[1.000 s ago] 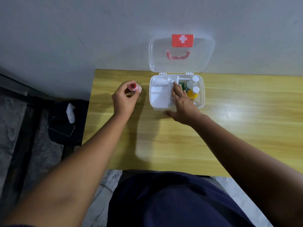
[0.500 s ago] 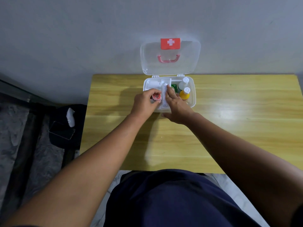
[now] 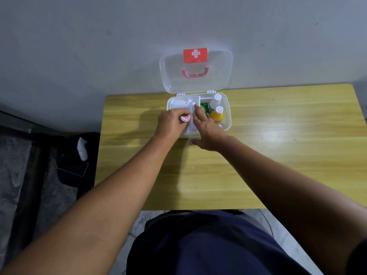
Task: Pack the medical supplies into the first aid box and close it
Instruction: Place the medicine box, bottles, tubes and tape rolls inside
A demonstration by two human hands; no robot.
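Your left hand point(image 3: 171, 123) is clamped on a small red-capped container point(image 3: 184, 118), cap end facing you, over the open first aid box point(image 3: 227, 116). Your right hand point(image 3: 206, 129), just beside it, lies spread with fingers flat, pressing a long white packet point(image 3: 192, 116) whose long axis runs away from you.

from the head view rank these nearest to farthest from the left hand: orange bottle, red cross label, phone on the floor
1. orange bottle, right of the left hand, inside the box.
2. red cross label, up on the open lid.
3. phone, far left on the floor.
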